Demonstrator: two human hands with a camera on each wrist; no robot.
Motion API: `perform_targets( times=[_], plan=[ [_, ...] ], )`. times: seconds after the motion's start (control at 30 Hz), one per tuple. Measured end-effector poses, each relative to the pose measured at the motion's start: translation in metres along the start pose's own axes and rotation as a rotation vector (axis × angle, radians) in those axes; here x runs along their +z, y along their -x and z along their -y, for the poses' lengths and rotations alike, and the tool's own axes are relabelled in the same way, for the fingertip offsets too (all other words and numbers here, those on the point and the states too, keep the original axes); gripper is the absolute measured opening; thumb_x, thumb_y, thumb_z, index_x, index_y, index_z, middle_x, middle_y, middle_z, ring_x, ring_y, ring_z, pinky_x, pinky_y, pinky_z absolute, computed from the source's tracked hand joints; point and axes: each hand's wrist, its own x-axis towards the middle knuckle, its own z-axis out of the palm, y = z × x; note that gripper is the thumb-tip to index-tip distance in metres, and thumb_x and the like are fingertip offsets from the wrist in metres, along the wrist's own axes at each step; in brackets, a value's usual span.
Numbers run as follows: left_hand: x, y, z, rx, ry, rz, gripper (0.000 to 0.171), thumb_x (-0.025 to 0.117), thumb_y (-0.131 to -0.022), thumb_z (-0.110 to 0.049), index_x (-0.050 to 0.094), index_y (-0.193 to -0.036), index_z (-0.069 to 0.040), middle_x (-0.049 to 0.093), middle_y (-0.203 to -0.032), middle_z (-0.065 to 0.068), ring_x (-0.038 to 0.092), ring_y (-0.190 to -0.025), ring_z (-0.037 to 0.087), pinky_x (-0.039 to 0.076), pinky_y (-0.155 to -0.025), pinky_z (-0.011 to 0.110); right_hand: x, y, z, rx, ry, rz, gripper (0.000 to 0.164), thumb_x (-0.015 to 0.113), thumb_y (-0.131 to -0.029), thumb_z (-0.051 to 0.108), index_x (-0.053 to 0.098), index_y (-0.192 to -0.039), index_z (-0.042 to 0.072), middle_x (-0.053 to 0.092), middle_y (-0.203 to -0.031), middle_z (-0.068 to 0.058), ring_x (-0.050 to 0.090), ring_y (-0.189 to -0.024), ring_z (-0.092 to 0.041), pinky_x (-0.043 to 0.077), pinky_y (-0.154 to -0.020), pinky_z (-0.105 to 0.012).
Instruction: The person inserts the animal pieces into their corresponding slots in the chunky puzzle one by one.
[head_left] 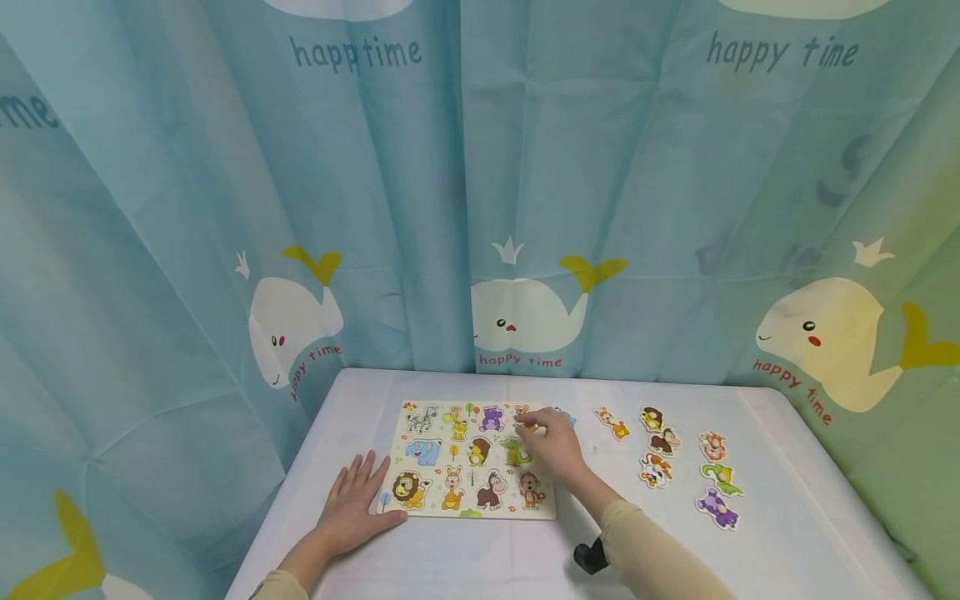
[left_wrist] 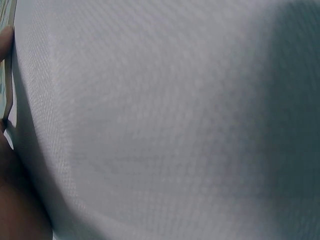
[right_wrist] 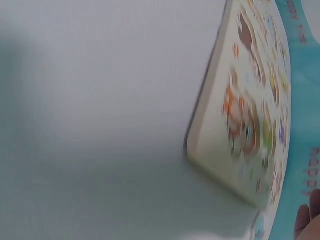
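Note:
A puzzle board with several cartoon animals lies flat on the table. My left hand rests spread at its left side, fingers and thumb by the edge; only parts of it show in the left wrist view. My right hand hovers over the board's upper right corner, fingers loosely bent near the tiger picture. No piece is visible in it. Behind that hand, a blue elephant piece is partly hidden. In the right wrist view, the fingers show at the lower right, apart from the board.
Right of the board lie loose animal pieces: a kangaroo, a hedgehog, a gorilla, a tiger, a monkey, a green crocodile and a purple hippo. A blue whale-print curtain hangs behind the table.

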Motion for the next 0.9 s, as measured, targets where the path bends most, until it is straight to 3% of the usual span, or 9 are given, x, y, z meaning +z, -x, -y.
perform_targets(
  times=[0.27, 0.47, 0.73, 0.9],
  plan=[
    [-0.001, 0.0, 0.0, -0.015, -0.021, 0.03, 0.107, 0.07, -0.083, -0.066, 0.03, -0.161, -0.004, 0.014, -0.168, 0.023, 0.002, -0.154, 0.045, -0.001, -0.123, 0.061, -0.026, -0.01, -0.02, 0.07, 0.095, -0.084, 0.022, 0.073, -0.094, 0.019, 0.078, -0.115, 0.013, 0.069, -0.105, -0.002, 0.056, -0.108, -0.027, 0.047, -0.091, -0.046],
    [-0.001, 0.0, 0.001, -0.013, -0.017, 0.03, 0.108, 0.07, -0.083, -0.067, 0.029, -0.161, -0.005, 0.013, -0.168, 0.023, 0.001, -0.154, 0.045, -0.002, -0.123, 0.061, -0.042, -0.012, -0.035, 0.091, 0.109, -0.107, 0.024, 0.072, -0.095, 0.019, 0.077, -0.117, 0.01, 0.069, -0.108, -0.008, 0.055, -0.108, -0.03, 0.045, -0.089, -0.046],
    [0.001, -0.001, 0.003, -0.012, -0.027, 0.028, 0.107, 0.069, -0.083, -0.067, 0.029, -0.161, -0.005, 0.014, -0.168, 0.023, 0.002, -0.154, 0.045, -0.001, -0.123, 0.062, -0.048, -0.015, -0.052, 0.09, 0.138, -0.115, 0.025, 0.07, -0.096, 0.016, 0.076, -0.119, 0.007, 0.069, -0.11, -0.011, 0.055, -0.111, -0.033, 0.045, -0.093, -0.051],
    [0.004, -0.001, 0.003, 0.017, 0.0, -0.018, 0.107, 0.07, -0.082, -0.066, 0.033, -0.159, -0.003, 0.017, -0.167, 0.026, 0.005, -0.154, 0.047, 0.0, -0.123, 0.063, -0.049, -0.016, -0.058, 0.088, 0.153, -0.127, 0.026, 0.071, -0.095, 0.017, 0.077, -0.118, 0.007, 0.069, -0.108, -0.011, 0.055, -0.109, -0.034, 0.045, -0.092, -0.051]
  ],
)
